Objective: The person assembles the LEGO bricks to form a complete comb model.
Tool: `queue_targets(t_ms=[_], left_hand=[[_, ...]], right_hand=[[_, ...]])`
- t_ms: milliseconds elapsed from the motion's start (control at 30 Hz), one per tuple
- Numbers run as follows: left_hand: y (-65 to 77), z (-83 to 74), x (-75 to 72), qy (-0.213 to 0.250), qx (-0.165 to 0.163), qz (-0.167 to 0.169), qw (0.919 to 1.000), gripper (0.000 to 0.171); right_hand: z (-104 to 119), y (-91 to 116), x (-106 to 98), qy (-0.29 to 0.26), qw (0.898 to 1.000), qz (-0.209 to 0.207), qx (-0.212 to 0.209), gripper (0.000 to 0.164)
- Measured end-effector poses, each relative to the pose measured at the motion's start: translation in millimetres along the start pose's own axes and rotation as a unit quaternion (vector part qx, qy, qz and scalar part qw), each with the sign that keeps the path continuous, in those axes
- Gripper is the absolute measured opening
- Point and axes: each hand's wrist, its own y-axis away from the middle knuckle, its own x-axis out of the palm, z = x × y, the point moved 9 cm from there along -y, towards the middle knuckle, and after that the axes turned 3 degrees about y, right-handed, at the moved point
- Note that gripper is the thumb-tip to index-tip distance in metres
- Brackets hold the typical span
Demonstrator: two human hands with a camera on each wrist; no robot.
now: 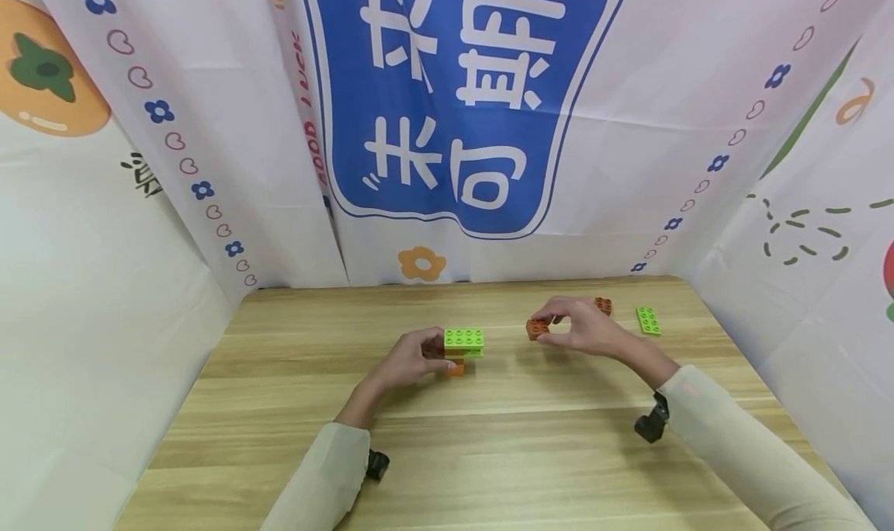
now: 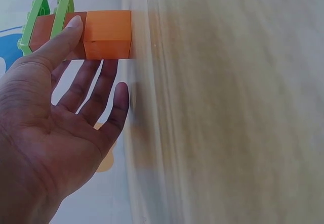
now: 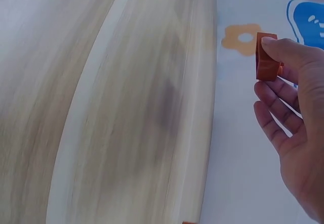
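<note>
A stack of toy building bricks (image 1: 464, 337) stands on the table, with an orange brick (image 2: 108, 34) at its base and brown bricks alternating with two bright green plates above. My left hand (image 1: 412, 360) grips this stack from the left, its thumb along the near side and fingers behind. To the right of the stack, my right hand (image 1: 578, 327) pinches a brown brick (image 3: 267, 57) between thumb and fingers. In the right wrist view that brick is held up off the table, its hollow underside partly showing.
Beyond my right hand lie another brown brick (image 1: 604, 306), partly covered by the hand, and a loose green plate (image 1: 648, 321). The wooden table (image 1: 489, 453) ends at a printed cloth (image 1: 293, 244) at the back, with cloth walls on both sides.
</note>
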Motion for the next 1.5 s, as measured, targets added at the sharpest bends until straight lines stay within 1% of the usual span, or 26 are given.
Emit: queue_targets(t_ms=[267,467,600,800,1067,1300,1500], left_hand=[[-1.2,-2.5,0.9,0.002,0.002,0.001,1.0,0.021],[-0.5,-2.4,0.4,0.0,-0.006,0.0,1.0,0.022],[-0.1,-3.1,-0.5,-0.002,-0.009,0.001,1.0,0.022],[-0.4,-4.6,-0.8,0.002,0.0,0.003,1.0,0.022],[-0.6,-2.3,0.6,-0.01,0.002,0.01,0.9999,0.021],[-1.4,-2.2,0.1,0.005,0.005,0.006,1.0,0.023],[-2.8,-2.8,0.2,-0.001,0.009,0.008,0.9999,0.022]], right_hand=[[16,-9,3,0.006,1.0,-0.005,-0.021,0.036],[25,-15,5,0.007,1.0,-0.012,-0.019,0.035],[30,-20,6,0.003,1.0,-0.015,-0.021,0.035],[38,-27,7,-0.012,0.999,-0.021,-0.028,0.035],[51,-35,13,-0.03,0.998,-0.028,-0.047,0.035],[59,-44,19,-0.039,0.997,-0.035,-0.049,0.035],[69,-51,23,-0.043,0.996,-0.047,-0.056,0.035]])
